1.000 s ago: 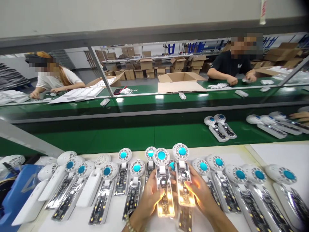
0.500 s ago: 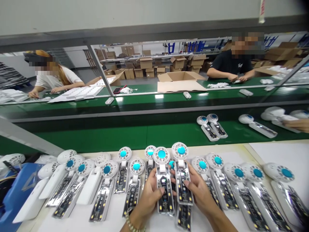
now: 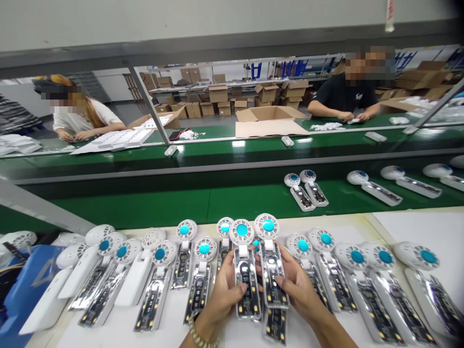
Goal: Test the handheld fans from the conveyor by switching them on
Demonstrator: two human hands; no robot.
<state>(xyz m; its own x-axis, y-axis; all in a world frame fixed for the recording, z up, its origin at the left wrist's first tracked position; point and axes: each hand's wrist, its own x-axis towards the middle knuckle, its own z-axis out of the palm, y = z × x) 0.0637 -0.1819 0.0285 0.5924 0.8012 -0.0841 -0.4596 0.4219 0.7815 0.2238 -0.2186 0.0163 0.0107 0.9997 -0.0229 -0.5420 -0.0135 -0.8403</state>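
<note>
In the middle of the bench I hold two handheld fans side by side, each with a white round head, a blue disc and a clear body showing a black circuit board. My left hand (image 3: 225, 287) grips the left fan (image 3: 247, 285), its thumb on the lower board. Around the right fan (image 3: 273, 278) my right hand (image 3: 299, 285) is closed, thumb on its front. Below them another fan (image 3: 275, 325) lies partly covered. Several similar fans rest on both sides, such as one fan (image 3: 152, 295) on the left and one fan (image 3: 337, 282) on the right.
Behind the bench runs a green conveyor belt (image 3: 174, 200) carrying several fans. A blue bin (image 3: 32, 285) stands at the left edge. Beyond are an upper green belt with small white parts, an open cardboard box (image 3: 270, 128) and two co-workers seated at left and right.
Fans on the lower belt and white parts on the upper belt have shifted, the fans leftward, the parts rightward. A hand at the far right has left the view. My hands hold nearly still.
</note>
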